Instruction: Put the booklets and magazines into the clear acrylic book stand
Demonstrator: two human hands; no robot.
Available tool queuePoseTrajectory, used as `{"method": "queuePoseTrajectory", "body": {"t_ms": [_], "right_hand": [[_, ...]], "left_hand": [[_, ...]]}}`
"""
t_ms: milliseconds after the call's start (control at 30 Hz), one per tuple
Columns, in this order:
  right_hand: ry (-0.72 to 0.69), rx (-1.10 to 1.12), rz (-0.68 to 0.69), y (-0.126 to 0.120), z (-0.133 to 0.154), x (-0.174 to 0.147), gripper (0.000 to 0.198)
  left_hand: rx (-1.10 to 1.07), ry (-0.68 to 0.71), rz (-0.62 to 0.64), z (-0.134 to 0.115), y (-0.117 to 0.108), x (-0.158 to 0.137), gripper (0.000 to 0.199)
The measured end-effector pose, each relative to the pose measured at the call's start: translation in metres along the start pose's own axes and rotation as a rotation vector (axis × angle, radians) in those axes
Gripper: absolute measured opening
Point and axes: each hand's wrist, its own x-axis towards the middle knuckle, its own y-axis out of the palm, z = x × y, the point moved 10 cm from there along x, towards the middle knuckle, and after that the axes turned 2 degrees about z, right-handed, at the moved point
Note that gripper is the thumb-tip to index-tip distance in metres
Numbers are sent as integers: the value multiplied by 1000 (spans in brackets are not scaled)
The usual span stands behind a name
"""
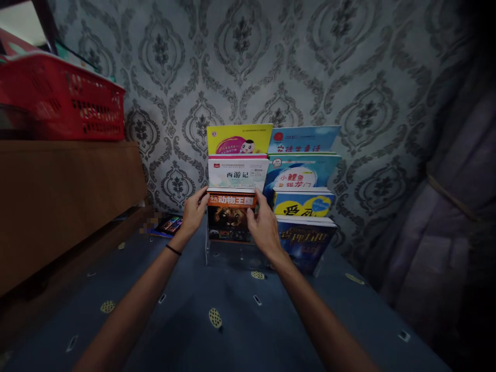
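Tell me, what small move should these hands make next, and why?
Perhaps the left hand and right hand should ease off the lion-cover book: it appears to stand in the clear rack, its top edge roughly level with the yellow-and-blue book to its right, so it may need no more support.

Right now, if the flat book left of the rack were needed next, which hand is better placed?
Left, probably. The left hand is nearer the flat book; the right hand is at the far edge of the lion book. Both hold it, so left must release first.
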Motion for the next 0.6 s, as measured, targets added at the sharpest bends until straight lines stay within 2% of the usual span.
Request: {"method": "queuePoseTrajectory", "body": {"t_ms": [133,267,600], "right_hand": [[46,56,9,1,-7,-2,68],[45,71,-6,2,-9,-4,71],[22,71,-15,0,-7,-3,68]], "left_hand": [[112,13,23,-12,7,-8,39],[243,-23,23,-13,12,-13,37],[274,-8,53,-10,18,-17,40]]}}
